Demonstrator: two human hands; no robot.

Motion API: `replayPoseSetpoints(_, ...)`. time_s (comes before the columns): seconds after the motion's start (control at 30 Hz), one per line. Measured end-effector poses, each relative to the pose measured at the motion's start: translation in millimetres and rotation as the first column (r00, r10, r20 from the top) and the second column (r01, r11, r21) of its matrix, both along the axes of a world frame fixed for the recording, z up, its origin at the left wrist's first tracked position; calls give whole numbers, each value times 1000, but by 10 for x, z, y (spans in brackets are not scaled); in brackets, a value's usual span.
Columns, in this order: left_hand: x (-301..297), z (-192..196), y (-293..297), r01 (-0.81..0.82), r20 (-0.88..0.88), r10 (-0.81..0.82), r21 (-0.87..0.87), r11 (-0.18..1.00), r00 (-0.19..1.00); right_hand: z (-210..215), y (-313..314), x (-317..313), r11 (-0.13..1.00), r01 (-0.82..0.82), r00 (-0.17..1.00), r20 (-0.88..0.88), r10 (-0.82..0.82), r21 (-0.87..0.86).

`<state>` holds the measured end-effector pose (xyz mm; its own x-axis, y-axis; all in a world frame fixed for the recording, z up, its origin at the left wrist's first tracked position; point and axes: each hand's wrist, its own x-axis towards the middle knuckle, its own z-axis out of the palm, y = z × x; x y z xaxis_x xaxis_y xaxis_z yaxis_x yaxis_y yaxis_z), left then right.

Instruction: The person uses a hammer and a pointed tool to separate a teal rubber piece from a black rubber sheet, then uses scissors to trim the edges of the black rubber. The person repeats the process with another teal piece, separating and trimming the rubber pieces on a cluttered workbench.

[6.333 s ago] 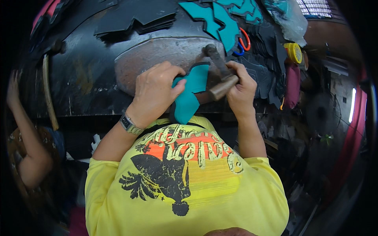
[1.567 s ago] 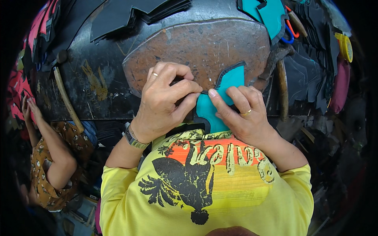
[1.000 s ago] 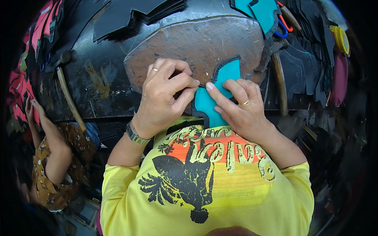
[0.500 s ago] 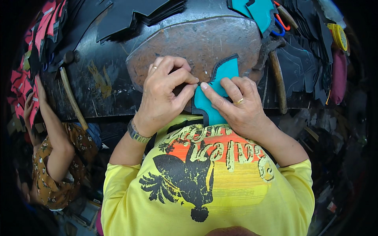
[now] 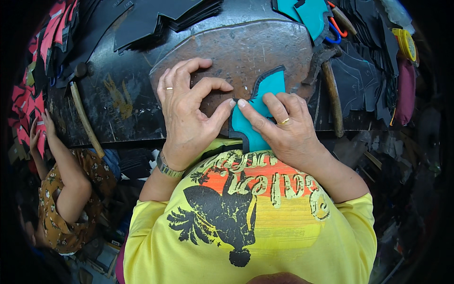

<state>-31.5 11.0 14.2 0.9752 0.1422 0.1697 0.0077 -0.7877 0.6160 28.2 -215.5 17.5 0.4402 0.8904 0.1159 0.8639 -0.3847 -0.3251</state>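
Note:
A teal cut piece with a black edge strip [image 5: 255,124] lies on the brown board [image 5: 222,52], its lower end over the table edge against my yellow shirt. My right hand [image 5: 289,118] holds this piece down, index fingertip pressed at the notch in its left edge, the other fingers bent over its right side. Beside that notch is my left hand [image 5: 191,102], open. Its thumb tip meets the edge strip next to my right fingertip, while the fingers arch apart above the board. The underside of the piece is hidden.
Hammers lie to the left [image 5: 86,116] and right [image 5: 333,92]. Black cut pieces [image 5: 142,28] are stacked at the far side, with more teal pieces [image 5: 312,19] and scissors [image 5: 335,35] at far right. At left, a co-worker's hands [image 5: 47,124] touch pink pieces [image 5: 26,109].
My left hand's thumb and index finger have parted from a pinch, and its fingers have spread out. My right hand stays pressed on the teal piece.

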Motion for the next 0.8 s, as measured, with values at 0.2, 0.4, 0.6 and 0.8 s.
replayPoseSetpoints(0.2,11,-6,-20,-19,10,19,2,1000,1000,38,59,12,999,40,999,3,-40,-4)
replayPoseSetpoints(0.4,7,-1,4,2,-2,-2,12,1000,1000,63,73,38,999,39,998,-58,-38,25)
replayPoseSetpoints(0.6,9,-20,18,5,5,-5,-24,1000,1000,55,64,47,1000,22,998,-55,-22,6)
replayPoseSetpoints(0.8,-16,8,79,71,-34,-74,-64,995,997,48,123,34,1000,21,1000,-5,-21,-3)
